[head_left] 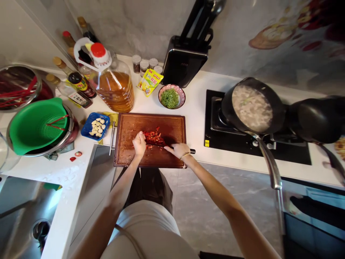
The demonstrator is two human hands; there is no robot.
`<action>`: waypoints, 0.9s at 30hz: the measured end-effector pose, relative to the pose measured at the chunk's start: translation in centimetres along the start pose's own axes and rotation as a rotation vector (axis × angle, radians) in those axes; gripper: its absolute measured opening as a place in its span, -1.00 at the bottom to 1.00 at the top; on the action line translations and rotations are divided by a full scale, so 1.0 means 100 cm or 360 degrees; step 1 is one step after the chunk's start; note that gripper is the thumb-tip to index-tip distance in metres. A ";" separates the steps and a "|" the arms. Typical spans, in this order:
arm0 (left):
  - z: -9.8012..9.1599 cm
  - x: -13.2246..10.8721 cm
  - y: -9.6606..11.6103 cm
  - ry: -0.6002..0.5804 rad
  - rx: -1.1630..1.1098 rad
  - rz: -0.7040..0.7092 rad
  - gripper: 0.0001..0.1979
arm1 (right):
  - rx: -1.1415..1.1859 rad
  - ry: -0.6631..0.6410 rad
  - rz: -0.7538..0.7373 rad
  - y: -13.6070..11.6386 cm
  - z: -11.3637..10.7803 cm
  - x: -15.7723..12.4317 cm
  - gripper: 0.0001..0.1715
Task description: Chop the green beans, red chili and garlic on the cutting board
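Note:
Chopped red chili peppers (pixel 153 135) lie in a pile on the dark wooden cutting board (pixel 126 151). My right hand (pixel 180 149) is closed around a knife (pixel 192 151), its black handle end sticking out to the right. The blade runs leftward by the chilies and is hard to make out against the dark board. My left hand (pixel 139 144) is closed at the pile's left end, near where the blade points. Whatever its fingers hold is hidden.
Behind the board stand a bowl of sliced greens (pixel 169 98), a yellow packet (pixel 150 82), a knife block (pixel 184 61) and an oil jug (pixel 115 86). Garlic cloves fill a blue tray (pixel 85 130) at left, near a green colander (pixel 24 118). A pot (pixel 277 104) sits on the stove.

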State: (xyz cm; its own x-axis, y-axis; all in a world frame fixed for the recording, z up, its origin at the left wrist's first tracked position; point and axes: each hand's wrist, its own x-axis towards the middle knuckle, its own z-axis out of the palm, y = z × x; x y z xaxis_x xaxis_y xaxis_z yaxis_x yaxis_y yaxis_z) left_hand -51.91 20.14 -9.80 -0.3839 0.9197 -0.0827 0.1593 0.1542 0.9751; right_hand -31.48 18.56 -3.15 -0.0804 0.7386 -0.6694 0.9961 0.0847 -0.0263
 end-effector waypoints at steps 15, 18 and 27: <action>0.006 0.018 0.003 0.0243 -0.0111 -0.0034 -0.46 | -0.0059 0.0069 -0.0151 0.003 -0.035 0.036 0.02; 0.009 0.025 0.010 0.0156 -0.0002 0.0024 -0.47 | 0.0005 0.0080 -0.0140 0.006 -0.032 0.039 0.01; 0.020 0.059 0.010 0.0119 -0.0106 0.0006 -0.49 | 0.0108 0.0052 -0.0025 0.007 -0.052 0.053 0.07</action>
State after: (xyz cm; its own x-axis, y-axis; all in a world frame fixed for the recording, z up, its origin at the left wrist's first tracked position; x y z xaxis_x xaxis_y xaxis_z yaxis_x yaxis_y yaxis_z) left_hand -52.17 26.48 -9.77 -0.4504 0.8904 -0.0657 0.1011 0.1240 0.9871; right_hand -31.43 26.00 -2.88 -0.0961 0.7590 -0.6440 0.9948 0.0516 -0.0876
